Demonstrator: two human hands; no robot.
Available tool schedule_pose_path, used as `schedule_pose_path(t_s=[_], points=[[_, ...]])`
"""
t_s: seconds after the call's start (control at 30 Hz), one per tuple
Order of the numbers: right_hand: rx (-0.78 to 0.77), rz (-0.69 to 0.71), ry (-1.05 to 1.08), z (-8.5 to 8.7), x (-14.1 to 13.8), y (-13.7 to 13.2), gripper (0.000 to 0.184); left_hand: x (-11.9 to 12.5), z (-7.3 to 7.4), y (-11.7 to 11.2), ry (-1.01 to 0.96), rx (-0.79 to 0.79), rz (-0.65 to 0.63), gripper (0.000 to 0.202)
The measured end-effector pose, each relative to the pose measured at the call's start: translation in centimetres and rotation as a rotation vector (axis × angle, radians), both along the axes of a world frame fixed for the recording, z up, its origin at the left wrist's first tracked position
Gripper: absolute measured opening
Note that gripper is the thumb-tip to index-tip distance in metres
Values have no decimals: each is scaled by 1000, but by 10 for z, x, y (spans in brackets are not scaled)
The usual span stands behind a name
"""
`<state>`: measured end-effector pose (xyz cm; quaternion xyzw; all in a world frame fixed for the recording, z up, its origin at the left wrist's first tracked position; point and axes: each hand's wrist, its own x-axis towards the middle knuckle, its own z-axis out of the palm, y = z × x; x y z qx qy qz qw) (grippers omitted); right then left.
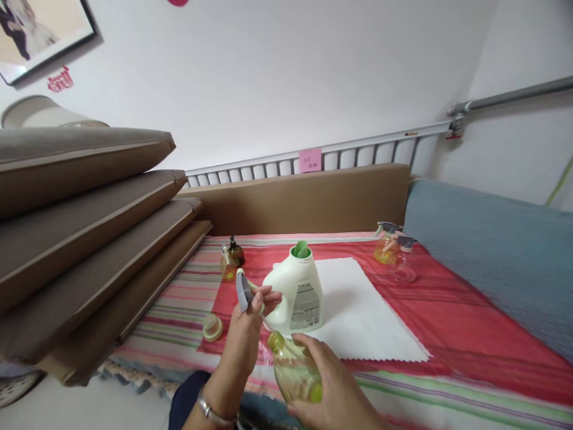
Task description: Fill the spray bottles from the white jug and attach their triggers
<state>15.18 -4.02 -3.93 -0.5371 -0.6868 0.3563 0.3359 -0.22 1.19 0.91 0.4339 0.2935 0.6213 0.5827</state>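
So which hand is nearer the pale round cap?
Left. The left hand, holding the spray head, is right of the cap; the right hand is farther right, holding the yellowish bottle.

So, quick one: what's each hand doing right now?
Left hand: holding a grey trigger sprayer head, fingertips partly extended.
Right hand: closed around the side of a yellow-tinted transparent bottle.
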Motion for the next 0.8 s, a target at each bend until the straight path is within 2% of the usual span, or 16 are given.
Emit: schedule_pose_path(t_s=[0.07, 0.17, 0.33, 0.7, 0.8], points=[[15, -44, -7, 3, -1, 1, 76, 2, -2, -1, 43, 23, 25, 31], [57, -88, 5, 9, -3, 3, 74, 6, -13, -6, 99, 7, 0, 34], [115, -65, 36, 14, -5, 1, 72, 11, -30, -13, 88, -73, -82, 34], [171, -52, 33, -2, -5, 5, 72, 9, -17, -12, 273, -48, -148, 24], [118, -54, 104, -3, -6, 3, 72, 5, -17, -12, 285, -44, -173, 23]])
